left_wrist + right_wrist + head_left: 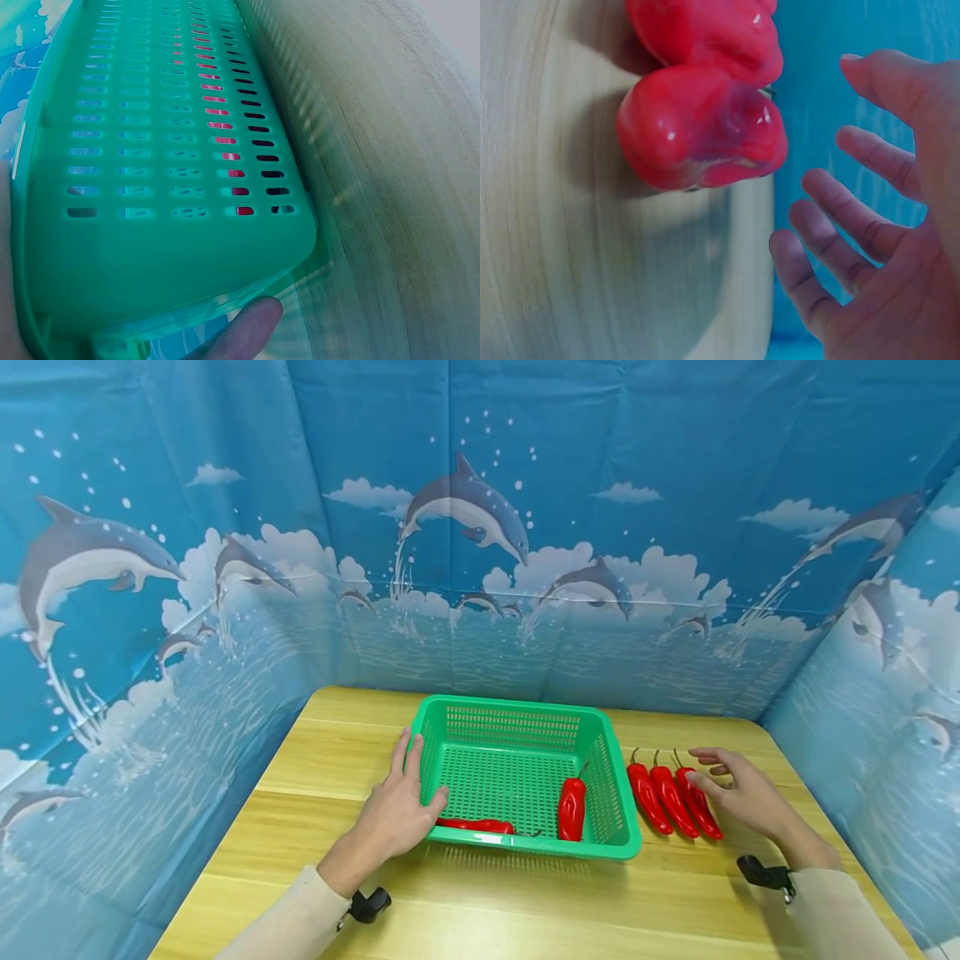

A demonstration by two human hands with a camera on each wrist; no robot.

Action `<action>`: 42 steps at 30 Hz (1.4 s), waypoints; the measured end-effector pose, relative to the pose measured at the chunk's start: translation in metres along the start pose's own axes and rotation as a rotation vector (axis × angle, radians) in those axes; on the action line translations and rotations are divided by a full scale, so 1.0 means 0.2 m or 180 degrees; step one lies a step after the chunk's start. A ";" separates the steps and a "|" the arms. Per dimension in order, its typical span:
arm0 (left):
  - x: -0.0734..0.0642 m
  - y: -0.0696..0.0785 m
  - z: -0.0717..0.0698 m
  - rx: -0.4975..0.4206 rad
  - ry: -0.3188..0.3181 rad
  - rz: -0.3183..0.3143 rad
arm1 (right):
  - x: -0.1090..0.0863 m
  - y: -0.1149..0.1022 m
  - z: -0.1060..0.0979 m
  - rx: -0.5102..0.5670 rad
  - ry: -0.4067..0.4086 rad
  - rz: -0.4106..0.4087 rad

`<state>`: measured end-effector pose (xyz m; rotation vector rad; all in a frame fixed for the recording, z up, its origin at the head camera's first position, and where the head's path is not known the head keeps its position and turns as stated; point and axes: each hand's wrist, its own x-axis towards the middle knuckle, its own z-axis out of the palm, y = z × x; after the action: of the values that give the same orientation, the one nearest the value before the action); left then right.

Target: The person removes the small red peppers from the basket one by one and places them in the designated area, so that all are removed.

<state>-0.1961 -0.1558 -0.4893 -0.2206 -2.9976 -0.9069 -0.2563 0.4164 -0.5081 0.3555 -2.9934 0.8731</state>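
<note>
- Right hand (pixel 744 789): fingers parted and loosely bent, holding nothing; nearest red pepper (pixel 701 807) at its 9 o'clock, two more peppers (pixel 673 802) just beyond
- Left hand (pixel 397 806): thumb spread from extended fingers, at the green basket's (pixel 540 846) 9 o'clock side
- Inside the basket: upright-lying pepper (pixel 572 810) at 4 o'clock, sideways pepper (pixel 480 825) at 7

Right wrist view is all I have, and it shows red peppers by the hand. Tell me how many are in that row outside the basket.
Observer: The head view shows three peppers in the row, side by side.
Operator: Copy. Now report whether any are inside the basket.
Observer: Two more are in the basket: one pepper lies along the near side, and the other pepper lies toward the right end, its stem pointing away from the person.
</note>
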 end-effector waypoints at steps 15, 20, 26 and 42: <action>-0.01 0.00 0.00 -0.0016 0.0005 -0.0015 | 0.01 -0.14 -0.02 -0.0029 0.0164 -0.0120; 0.00 -0.01 0.00 0.0018 0.0008 -0.0018 | 0.01 -0.19 -0.02 -0.0031 0.0209 -0.0219; 0.00 -0.01 -0.01 0.0006 0.0008 -0.0012 | 0.00 -0.25 -0.03 -0.0097 0.0223 -0.0298; 0.00 0.00 0.00 0.0000 -0.0013 -0.0015 | -0.04 -0.40 -0.02 -0.0283 0.0290 -0.0481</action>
<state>-0.1964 -0.1565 -0.4897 -0.2157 -3.0031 -0.9078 -0.2321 0.3557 -0.4626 0.5170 -2.8655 0.7204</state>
